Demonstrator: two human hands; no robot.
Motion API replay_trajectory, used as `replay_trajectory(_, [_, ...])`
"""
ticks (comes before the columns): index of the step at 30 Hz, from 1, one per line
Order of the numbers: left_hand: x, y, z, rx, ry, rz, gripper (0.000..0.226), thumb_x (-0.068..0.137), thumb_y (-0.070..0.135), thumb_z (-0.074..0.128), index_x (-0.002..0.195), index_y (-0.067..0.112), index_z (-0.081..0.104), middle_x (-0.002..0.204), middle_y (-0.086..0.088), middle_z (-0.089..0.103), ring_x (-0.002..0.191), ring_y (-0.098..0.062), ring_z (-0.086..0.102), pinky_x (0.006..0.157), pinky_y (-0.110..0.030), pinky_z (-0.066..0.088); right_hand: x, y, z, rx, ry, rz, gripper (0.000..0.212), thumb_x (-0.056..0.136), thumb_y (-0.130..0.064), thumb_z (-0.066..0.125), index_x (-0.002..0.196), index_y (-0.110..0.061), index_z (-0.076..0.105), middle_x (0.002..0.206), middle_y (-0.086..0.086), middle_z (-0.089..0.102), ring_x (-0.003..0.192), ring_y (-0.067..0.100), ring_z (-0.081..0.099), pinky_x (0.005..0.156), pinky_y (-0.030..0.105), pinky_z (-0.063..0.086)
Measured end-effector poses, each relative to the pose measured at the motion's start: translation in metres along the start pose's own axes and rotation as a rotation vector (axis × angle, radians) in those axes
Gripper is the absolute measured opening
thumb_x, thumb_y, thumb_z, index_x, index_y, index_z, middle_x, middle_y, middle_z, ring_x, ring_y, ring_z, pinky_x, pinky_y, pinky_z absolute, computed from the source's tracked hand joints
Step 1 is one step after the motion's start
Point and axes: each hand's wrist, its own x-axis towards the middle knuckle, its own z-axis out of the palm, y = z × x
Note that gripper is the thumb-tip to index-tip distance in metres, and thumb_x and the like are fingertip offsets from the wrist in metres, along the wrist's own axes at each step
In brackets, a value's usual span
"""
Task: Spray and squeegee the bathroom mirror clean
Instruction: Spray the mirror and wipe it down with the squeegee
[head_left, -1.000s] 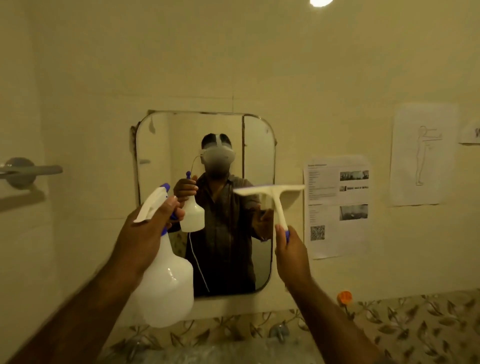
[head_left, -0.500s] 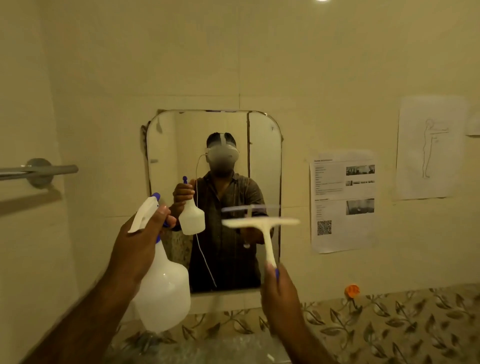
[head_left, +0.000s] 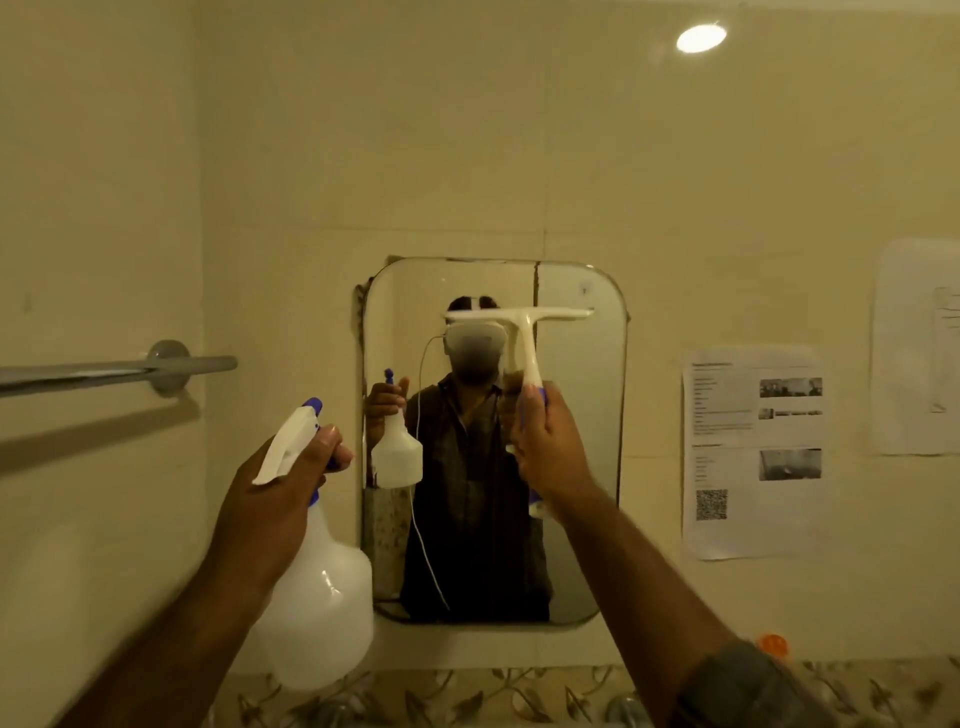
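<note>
Head view was the only one we had, and it looked straight at the mirror (head_left: 582, 415) on the tiled wall, a little right of centre. At about seven o'clock our left hand (head_left: 275, 499) had its fingers wrapped tight round the neck of the spray bottle (head_left: 322, 597), one finger lying toward the trigger; whether it was pressing we could not tell. The bottle hung upright with its long axis vertical, and its nozzle pointed up and to the left, off the glass, not at it. Near the middle of the frame our right hand (head_left: 545, 447) was closed firmly on the handle of the squeegee (head_left: 519, 332), held up before the upper part of the mirror. The handle ran almost vertical, and the blade lay level across the top, from nine to three o'clock. We could not tell whether the blade touched the glass.

We saw no drops, streaks or wiped bands on the mirror, so we could not say from this view whether spraying was done. In our judgement the blade stood at the start of a downward stroke, with most of the wiping left to do. A towel rail (head_left: 119, 370) sat at nine o'clock and a printed sheet (head_left: 753, 452) at three.
</note>
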Motion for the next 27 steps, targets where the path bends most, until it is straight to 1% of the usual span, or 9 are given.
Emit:
replay_trajectory(2, [-0.001, -0.006, -0.004, 0.000, 0.014, -0.015, 0.037, 0.087, 0.057, 0.050, 0.087, 0.026, 0.070, 0.092, -0.001, 0.074, 0.098, -0.020, 0.068, 0.101, -0.050, 0.046, -0.037, 0.042, 0.001, -0.094, 0.006, 0.053, 0.041, 0.104, -0.043, 0.039, 0.131, -0.015, 0.052, 0.081, 0.005, 0.059, 0.057, 0.006, 0.055, 0.051, 0.023, 0.047])
replay_trajectory(5, [-0.003, -0.015, -0.004, 0.002, 0.027, -0.043, 0.029, 0.093, 0.048, 0.051, 0.086, 0.027, 0.069, 0.092, 0.000, 0.074, 0.097, -0.018, 0.068, 0.101, -0.049, 0.046, -0.106, 0.104, 0.006, -0.117, -0.006, 0.166, 0.042, 0.094, -0.055, 0.040, 0.110, -0.021, 0.059, 0.071, 0.002, 0.055, 0.058, 0.013, 0.051, 0.057, 0.033, 0.045])
replay_trajectory(9, [-0.010, -0.025, 0.000, 0.007, 0.003, -0.046, 0.029, 0.094, 0.045, 0.050, 0.092, 0.023, 0.069, 0.095, -0.003, 0.074, 0.101, -0.023, 0.068, 0.103, -0.051, 0.045, -0.181, 0.168, 0.010, -0.293, 0.039, 0.396, 0.029, 0.101, -0.045, 0.044, 0.096, -0.021, 0.059, 0.068, 0.001, 0.057, 0.060, 0.016, 0.054, 0.061, 0.039, 0.045])
replay_trajectory(12, [-0.015, -0.030, 0.003, 0.011, -0.014, -0.055, 0.028, 0.095, 0.045, 0.049, 0.093, 0.024, 0.068, 0.099, -0.007, 0.073, 0.103, -0.028, 0.066, 0.103, -0.055, 0.043, -0.219, 0.194, 0.015, -0.458, 0.002, 0.557, 0.024, 0.103, -0.037, 0.044, 0.096, -0.019, 0.059, 0.076, -0.001, 0.060, 0.071, 0.018, 0.059, 0.075, 0.035, 0.051])
replay_trajectory(15, [-0.020, -0.034, 0.003, 0.015, -0.021, -0.064, 0.028, 0.093, 0.049, 0.049, 0.091, 0.028, 0.067, 0.099, -0.006, 0.073, 0.103, -0.028, 0.066, 0.103, -0.056, 0.044, -0.239, 0.189, 0.019, -0.549, -0.027, 0.692, 0.029, 0.104, -0.039, 0.043, 0.108, -0.017, 0.062, 0.087, -0.002, 0.062, 0.090, 0.021, 0.064, 0.083, 0.028, 0.048])
replay_trajectory(18, [-0.022, -0.033, -0.001, 0.020, 0.000, -0.069, 0.029, 0.094, 0.048, 0.049, 0.088, 0.029, 0.069, 0.096, -0.002, 0.074, 0.101, -0.024, 0.067, 0.102, -0.054, 0.044, -0.220, 0.138, 0.023, -0.480, -0.068, 0.538, 0.027, 0.102, -0.043, 0.044, 0.103, -0.021, 0.059, 0.071, -0.006, 0.059, 0.068, 0.010, 0.060, 0.068, 0.031, 0.048])
replay_trajectory(21, [-0.017, -0.027, -0.008, 0.008, 0.025, -0.066, 0.031, 0.092, 0.049, 0.049, 0.091, 0.025, 0.069, 0.096, -0.003, 0.074, 0.100, -0.024, 0.067, 0.102, -0.055, 0.044, -0.150, 0.060, 0.042, -0.104, -0.055, 0.307, 0.039, 0.095, -0.055, 0.041, 0.103, -0.021, 0.059, 0.067, -0.003, 0.057, 0.053, 0.005, 0.052, 0.051, 0.027, 0.045])
replay_trajectory(25, [-0.011, -0.013, -0.016, -0.016, 0.045, -0.042, 0.044, 0.077, 0.064, 0.051, 0.089, 0.026, 0.071, 0.094, -0.003, 0.075, 0.099, -0.022, 0.068, 0.102, -0.053, 0.045, -0.029, -0.023, 0.076, 0.034, -0.001, 0.050, 0.039, 0.104, -0.041, 0.041, 0.129, -0.013, 0.049, 0.096, 0.012, 0.059, 0.069, 0.015, 0.057, 0.063, 0.033, 0.049])
replay_trajectory(27, [-0.009, -0.010, -0.022, -0.012, 0.047, -0.024, 0.040, 0.079, 0.063, 0.051, 0.087, 0.029, 0.072, 0.093, -0.001, 0.075, 0.099, -0.021, 0.069, 0.101, -0.052, 0.046, 0.012, -0.044, 0.089, -0.029, 0.004, -0.022, 0.038, 0.105, -0.039, 0.040, 0.122, -0.007, 0.050, 0.096, 0.017, 0.057, 0.074, 0.021, 0.054, 0.070, 0.038, 0.049])
